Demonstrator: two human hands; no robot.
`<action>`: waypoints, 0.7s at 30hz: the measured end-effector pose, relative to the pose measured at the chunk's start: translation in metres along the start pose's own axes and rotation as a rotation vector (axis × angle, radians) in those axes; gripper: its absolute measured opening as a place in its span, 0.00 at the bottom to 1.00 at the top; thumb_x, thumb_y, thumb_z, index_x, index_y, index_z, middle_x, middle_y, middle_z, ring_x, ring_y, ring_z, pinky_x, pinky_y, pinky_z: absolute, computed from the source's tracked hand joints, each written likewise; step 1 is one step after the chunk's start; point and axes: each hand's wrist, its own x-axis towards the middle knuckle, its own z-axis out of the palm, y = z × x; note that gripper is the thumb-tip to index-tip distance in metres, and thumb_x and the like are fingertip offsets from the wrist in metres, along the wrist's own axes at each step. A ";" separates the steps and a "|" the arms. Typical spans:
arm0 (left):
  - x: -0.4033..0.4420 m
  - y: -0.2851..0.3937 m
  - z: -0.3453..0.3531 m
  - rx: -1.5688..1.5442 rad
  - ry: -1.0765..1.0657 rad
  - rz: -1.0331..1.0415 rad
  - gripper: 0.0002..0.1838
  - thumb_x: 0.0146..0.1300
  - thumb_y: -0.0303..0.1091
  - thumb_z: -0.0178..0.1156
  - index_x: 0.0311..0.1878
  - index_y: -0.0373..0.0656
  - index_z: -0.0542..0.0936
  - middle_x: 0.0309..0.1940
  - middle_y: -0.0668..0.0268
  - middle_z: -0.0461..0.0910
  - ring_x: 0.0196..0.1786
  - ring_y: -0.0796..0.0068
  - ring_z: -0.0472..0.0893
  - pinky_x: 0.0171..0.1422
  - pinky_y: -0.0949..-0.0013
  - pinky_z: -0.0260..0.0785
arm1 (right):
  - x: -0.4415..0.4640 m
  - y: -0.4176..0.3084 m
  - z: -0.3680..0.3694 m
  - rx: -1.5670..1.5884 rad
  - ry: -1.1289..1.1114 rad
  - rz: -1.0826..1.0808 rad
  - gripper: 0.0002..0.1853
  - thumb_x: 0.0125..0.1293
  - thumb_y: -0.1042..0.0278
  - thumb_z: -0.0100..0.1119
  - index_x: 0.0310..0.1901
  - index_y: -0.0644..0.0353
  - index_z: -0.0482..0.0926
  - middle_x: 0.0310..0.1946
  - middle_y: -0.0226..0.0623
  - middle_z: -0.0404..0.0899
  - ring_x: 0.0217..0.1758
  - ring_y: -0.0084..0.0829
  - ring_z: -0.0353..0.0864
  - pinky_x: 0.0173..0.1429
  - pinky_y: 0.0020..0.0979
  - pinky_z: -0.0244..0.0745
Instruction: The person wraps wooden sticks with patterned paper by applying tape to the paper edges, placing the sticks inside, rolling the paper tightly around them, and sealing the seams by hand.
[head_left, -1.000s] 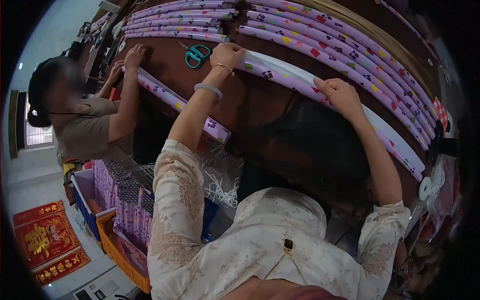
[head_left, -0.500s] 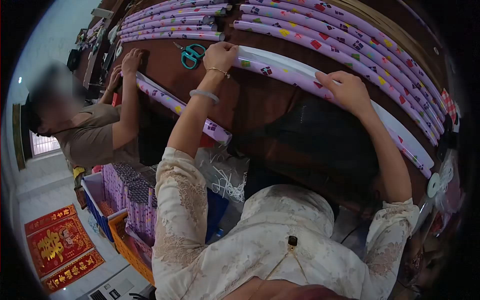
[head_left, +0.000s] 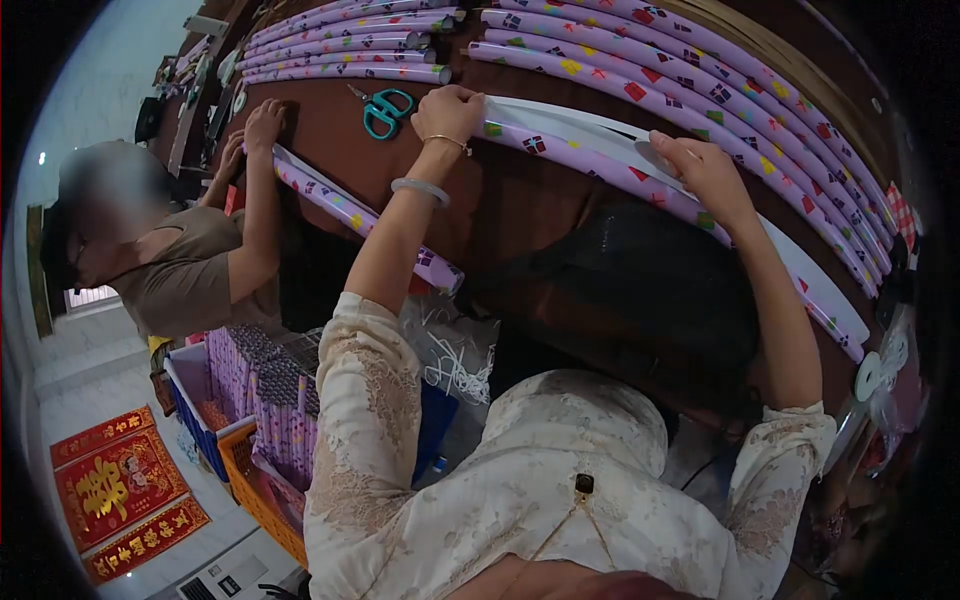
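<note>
In front of me lies a long roll of purple wrapping paper [head_left: 590, 155] printed with small gift boxes, its loose white edge showing along the far side. My left hand [head_left: 450, 112] is closed around the roll's left end. Further right, my right hand [head_left: 703, 178] pinches the white edge and holds it raised from the roll. Teal-handled scissors [head_left: 385, 113] rest on the brown table [head_left: 330, 118], just left of my left hand.
Several finished-looking purple rolls [head_left: 680, 85] lie beyond my hands, with another group of rolls [head_left: 345, 72] at the far left. A co-worker [head_left: 190, 260] handles a roll [head_left: 340, 200] on my left. Crates [head_left: 235, 465] with packed rolls stand below. A white tape spool [head_left: 867, 373] sits at right.
My right hand has moved slightly right and lifted the paper's white edge away from the roll. My left hand has shifted a little right, still at the left end.
</note>
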 end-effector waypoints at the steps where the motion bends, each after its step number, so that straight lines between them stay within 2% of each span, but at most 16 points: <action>1: 0.000 0.000 0.001 0.001 -0.001 -0.006 0.12 0.46 0.49 0.61 0.32 0.57 0.85 0.31 0.62 0.82 0.38 0.60 0.81 0.43 0.60 0.72 | -0.001 -0.002 0.000 0.017 0.001 -0.010 0.32 0.59 0.35 0.44 0.23 0.62 0.76 0.15 0.31 0.66 0.22 0.26 0.65 0.30 0.27 0.57; 2: 0.000 0.000 0.002 0.001 -0.002 -0.004 0.12 0.46 0.49 0.61 0.32 0.57 0.85 0.31 0.62 0.82 0.38 0.60 0.81 0.43 0.60 0.72 | -0.002 -0.004 0.000 0.034 0.002 -0.020 0.29 0.61 0.40 0.45 0.20 0.61 0.71 0.15 0.26 0.60 0.21 0.21 0.58 0.27 0.25 0.50; 10: -0.005 0.002 0.005 0.028 0.085 0.030 0.12 0.47 0.48 0.60 0.30 0.54 0.85 0.28 0.62 0.82 0.36 0.60 0.80 0.39 0.59 0.69 | -0.004 -0.005 0.001 0.018 0.003 -0.007 0.30 0.61 0.39 0.45 0.22 0.63 0.72 0.16 0.27 0.62 0.22 0.21 0.60 0.28 0.26 0.52; 17: -0.006 0.004 0.006 0.044 0.105 0.014 0.11 0.47 0.47 0.60 0.29 0.54 0.85 0.28 0.62 0.82 0.38 0.60 0.80 0.40 0.57 0.67 | -0.003 -0.007 0.002 0.019 0.020 -0.005 0.30 0.61 0.38 0.45 0.20 0.62 0.71 0.16 0.27 0.61 0.22 0.22 0.60 0.29 0.25 0.53; 19: -0.005 0.005 0.004 0.094 0.095 0.028 0.17 0.48 0.52 0.60 0.33 0.51 0.84 0.29 0.60 0.82 0.36 0.57 0.81 0.40 0.59 0.72 | -0.003 -0.008 0.001 0.026 0.018 -0.013 0.30 0.61 0.38 0.45 0.20 0.61 0.70 0.16 0.27 0.61 0.22 0.22 0.60 0.29 0.25 0.53; 21: -0.006 0.009 0.001 0.106 0.084 0.014 0.17 0.48 0.52 0.60 0.33 0.51 0.84 0.29 0.60 0.82 0.36 0.57 0.81 0.40 0.59 0.72 | -0.004 -0.008 0.001 0.033 0.016 -0.020 0.30 0.61 0.38 0.45 0.19 0.61 0.69 0.15 0.27 0.60 0.22 0.21 0.59 0.29 0.25 0.53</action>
